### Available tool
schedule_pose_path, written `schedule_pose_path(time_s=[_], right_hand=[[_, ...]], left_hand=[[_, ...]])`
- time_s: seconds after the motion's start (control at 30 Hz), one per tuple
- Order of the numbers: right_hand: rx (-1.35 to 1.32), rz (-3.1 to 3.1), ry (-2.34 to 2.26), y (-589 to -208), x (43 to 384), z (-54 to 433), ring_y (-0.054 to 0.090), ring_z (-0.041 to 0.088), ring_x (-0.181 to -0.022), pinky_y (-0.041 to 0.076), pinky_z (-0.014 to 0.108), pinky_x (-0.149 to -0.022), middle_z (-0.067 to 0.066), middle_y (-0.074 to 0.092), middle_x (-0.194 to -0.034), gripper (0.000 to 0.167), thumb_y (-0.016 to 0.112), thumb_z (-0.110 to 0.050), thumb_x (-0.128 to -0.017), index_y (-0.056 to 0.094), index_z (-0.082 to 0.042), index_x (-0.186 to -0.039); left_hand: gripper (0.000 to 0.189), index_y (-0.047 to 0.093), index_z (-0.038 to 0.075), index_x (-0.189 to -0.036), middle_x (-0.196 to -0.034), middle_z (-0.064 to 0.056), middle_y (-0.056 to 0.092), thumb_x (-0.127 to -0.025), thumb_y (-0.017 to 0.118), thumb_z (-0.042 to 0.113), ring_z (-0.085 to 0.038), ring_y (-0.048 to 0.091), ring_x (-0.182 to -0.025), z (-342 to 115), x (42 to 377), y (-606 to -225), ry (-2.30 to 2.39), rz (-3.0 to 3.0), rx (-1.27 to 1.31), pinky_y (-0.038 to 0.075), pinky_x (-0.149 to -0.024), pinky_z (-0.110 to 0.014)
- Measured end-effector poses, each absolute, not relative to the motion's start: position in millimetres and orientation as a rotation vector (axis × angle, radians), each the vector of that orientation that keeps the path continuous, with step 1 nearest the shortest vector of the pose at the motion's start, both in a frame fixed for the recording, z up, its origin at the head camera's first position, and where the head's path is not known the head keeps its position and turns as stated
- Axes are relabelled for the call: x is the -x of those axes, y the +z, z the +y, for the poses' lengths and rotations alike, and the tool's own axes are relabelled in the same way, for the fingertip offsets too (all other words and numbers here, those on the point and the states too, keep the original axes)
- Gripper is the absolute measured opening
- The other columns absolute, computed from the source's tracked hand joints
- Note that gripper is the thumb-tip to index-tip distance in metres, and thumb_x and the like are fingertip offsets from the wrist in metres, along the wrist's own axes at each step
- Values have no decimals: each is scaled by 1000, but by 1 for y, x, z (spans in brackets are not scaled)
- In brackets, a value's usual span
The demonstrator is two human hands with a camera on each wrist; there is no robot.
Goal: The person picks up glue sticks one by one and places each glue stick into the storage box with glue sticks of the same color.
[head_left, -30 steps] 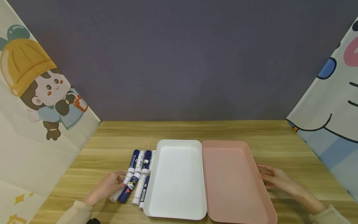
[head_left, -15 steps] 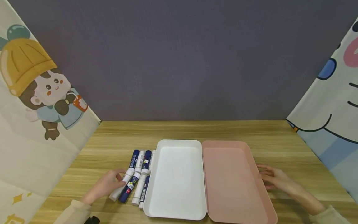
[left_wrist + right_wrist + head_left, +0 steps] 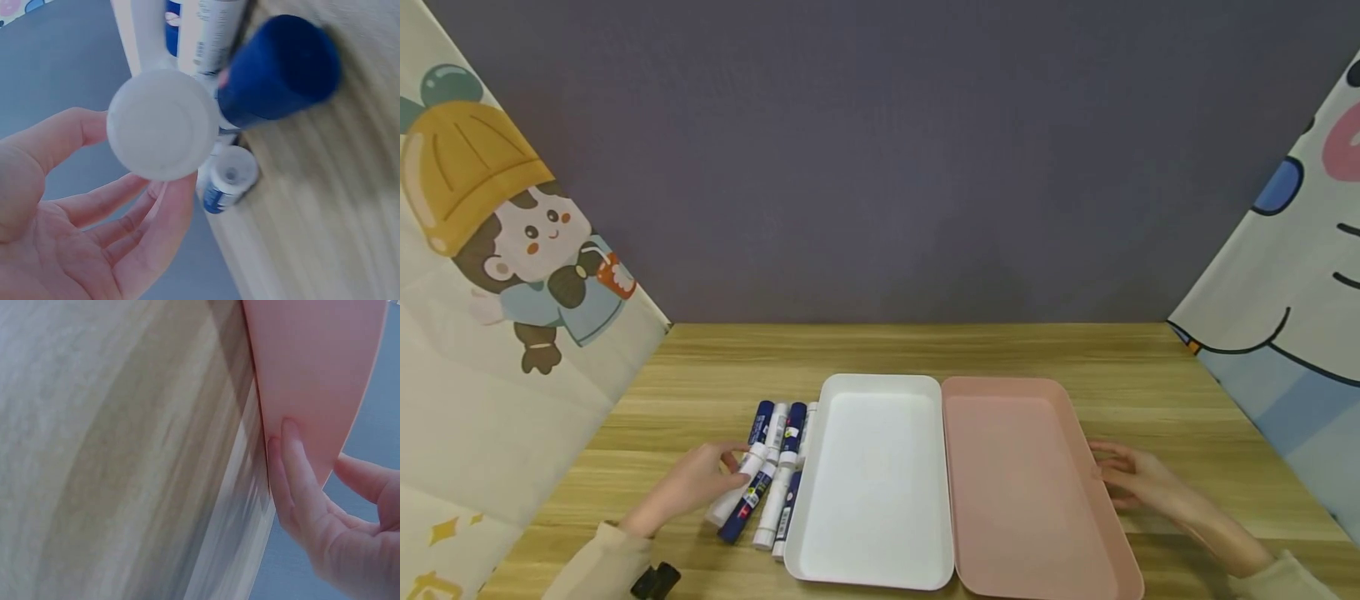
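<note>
My left hand (image 3: 692, 482) pinches a white glue stick (image 3: 727, 503) between thumb and fingers at the left of the group. In the left wrist view the round flat end of this white glue stick (image 3: 162, 125) faces the camera and hides part of the others. Right beside it lies a blue glue stick (image 3: 747, 503) with a white end. My right hand (image 3: 1150, 483) is at the right side of the pink tray (image 3: 1022, 492); in the right wrist view its fingers (image 3: 300, 469) lie against the outer wall, with the thumb at the rim.
A white tray (image 3: 876, 483) stands against the pink one's left side. Several more blue and white glue sticks, among them a white one (image 3: 772, 508), lie in two rows along its left edge. A dark panel (image 3: 880, 167) rises behind the wooden table (image 3: 625, 417).
My left hand has shifted a little away from me and to the right, and the white glue stick has moved with it. The right hand and both trays have stayed in place.
</note>
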State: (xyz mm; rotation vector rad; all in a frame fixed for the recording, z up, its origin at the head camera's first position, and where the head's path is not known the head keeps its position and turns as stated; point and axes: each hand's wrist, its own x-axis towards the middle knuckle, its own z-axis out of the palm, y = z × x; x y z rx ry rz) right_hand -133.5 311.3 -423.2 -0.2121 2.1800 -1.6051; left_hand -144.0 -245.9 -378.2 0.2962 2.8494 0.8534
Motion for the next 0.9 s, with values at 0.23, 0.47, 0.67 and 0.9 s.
schedule_pose_path(time_s=[0.23,0.47,0.67,0.9], right_hand=[[219,2167,-1608,-424,134,313,59,11,-87,52,35,-72,19,54,-108,60,46,-13,-92,10,20,-127],[201,2179,-1600,-423,133,312,59,11,-87,52,36,-72,23,53,-109,61,47,-14,-92,11,19,-128],[190,2180,-1600,-422,132,313,59,11,-87,52,36,-72,21,54,-108,62,48,-15,-91,11,20,-128],[197,2166,-1609,-421,131,312,59,10,-87,51,37,-73,21,54,-108,62,48,-14,-91,11,20,-127]], left_hand=[[42,55,-5,-113,-75,-2,54,-74,65,9,-6,38,-46,-231,150,-366,902,2800,-314,34,-40,-19],[40,56,-4,-112,-73,-2,53,-76,65,12,-8,39,-50,-211,160,-361,893,2799,-357,34,-43,-21],[41,54,-5,-114,-77,-5,53,-77,64,11,-11,42,-52,-193,168,-357,959,2748,-369,37,-45,-23],[41,53,-6,-114,-73,-4,54,-78,64,10,-10,44,-46,-174,180,-356,1000,2721,-442,39,-44,-23]])
